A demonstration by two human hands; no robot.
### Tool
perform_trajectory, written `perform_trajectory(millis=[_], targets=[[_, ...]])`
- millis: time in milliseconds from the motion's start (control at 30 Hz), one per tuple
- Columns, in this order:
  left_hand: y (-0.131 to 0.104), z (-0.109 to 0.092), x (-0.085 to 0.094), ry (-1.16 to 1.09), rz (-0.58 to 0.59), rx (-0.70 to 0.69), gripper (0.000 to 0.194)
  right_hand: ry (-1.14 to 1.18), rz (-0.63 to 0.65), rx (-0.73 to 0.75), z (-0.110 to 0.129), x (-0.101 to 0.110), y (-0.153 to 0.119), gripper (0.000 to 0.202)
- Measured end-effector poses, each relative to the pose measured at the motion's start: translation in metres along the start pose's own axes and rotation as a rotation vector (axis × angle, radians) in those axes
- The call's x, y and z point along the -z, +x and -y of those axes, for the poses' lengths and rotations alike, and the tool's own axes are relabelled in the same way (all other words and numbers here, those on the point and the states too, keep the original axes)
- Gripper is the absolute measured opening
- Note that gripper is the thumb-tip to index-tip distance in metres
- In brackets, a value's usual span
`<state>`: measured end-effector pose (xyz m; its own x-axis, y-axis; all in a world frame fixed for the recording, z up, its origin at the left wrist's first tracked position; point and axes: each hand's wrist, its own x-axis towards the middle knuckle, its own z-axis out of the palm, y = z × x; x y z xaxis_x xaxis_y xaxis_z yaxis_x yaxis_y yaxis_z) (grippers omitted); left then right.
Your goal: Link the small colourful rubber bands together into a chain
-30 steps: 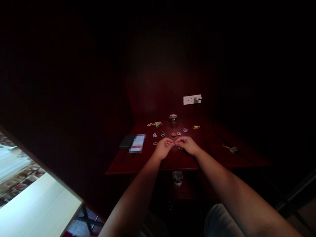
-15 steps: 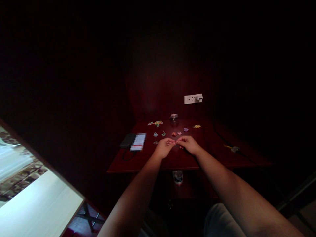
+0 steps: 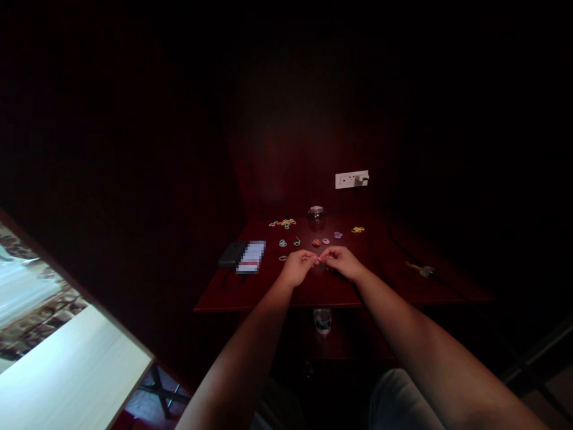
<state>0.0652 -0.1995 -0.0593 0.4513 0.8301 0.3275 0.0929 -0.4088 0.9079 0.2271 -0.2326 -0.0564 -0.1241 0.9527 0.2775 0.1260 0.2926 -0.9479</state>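
Note:
My left hand and my right hand meet over the front middle of the dark red table. Thumb and fingers of each are pinched closed, fingertips almost touching. A hint of pinkish red shows between them, too small to make out. Just beyond lie an orange bunch of small elastic hair ties and a pink one. Left of these are a green band and light blue bands. A single greenish band lies beside my left hand. Purple bands and yellow bands sit farther right.
Mixed coloured bands lie at the back left, near a clear lidded jar. A phone with a blurred screen rests against a black case at left. A cable crosses the right side. Below stands a clear container.
Both hands stay in nearly the same place, with the fingertips shifting slightly against each other. The view has moved a little; the bands on the table lie as before.

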Motion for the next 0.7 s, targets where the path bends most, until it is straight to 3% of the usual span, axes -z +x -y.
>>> perform_trajectory(millis=[700], targets=[[0.000,-0.004,0.000,0.025,-0.021,-0.005,0.022,-0.086,0.013,0.016,-0.008,0.002,0.003,0.023]])
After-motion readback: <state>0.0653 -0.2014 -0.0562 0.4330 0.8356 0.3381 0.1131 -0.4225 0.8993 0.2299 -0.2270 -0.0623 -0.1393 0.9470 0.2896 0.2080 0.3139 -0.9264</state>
